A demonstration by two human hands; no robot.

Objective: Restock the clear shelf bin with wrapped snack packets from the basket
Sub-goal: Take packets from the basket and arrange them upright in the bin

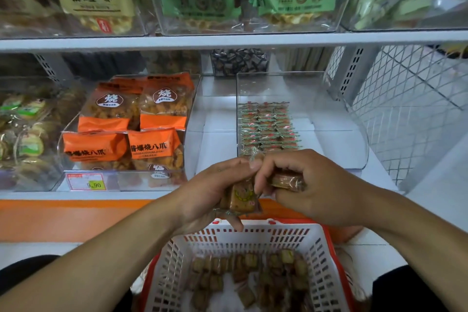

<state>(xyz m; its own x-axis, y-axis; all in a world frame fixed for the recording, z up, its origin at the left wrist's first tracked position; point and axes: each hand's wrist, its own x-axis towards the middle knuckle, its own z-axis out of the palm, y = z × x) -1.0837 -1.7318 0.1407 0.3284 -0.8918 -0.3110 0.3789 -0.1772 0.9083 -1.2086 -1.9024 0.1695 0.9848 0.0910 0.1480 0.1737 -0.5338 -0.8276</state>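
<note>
Sitting nearest, a white and red basket (243,238) holds loose brown wrapped snack packets (253,276). Above it, the left hand (215,192) grips one packet (241,196) while the right hand (311,185) curls around another packet (287,181), fingertips meeting. Beyond, the clear shelf bin (329,114) contains neat packet rows (266,126) along its left side. Orange bags (131,121) fill the neighbouring bin on the left.

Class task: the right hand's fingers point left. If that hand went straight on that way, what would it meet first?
The left hand, already touching the right hand, and the snack packet it holds. Depth looks equal, though one view cannot confirm.
</note>
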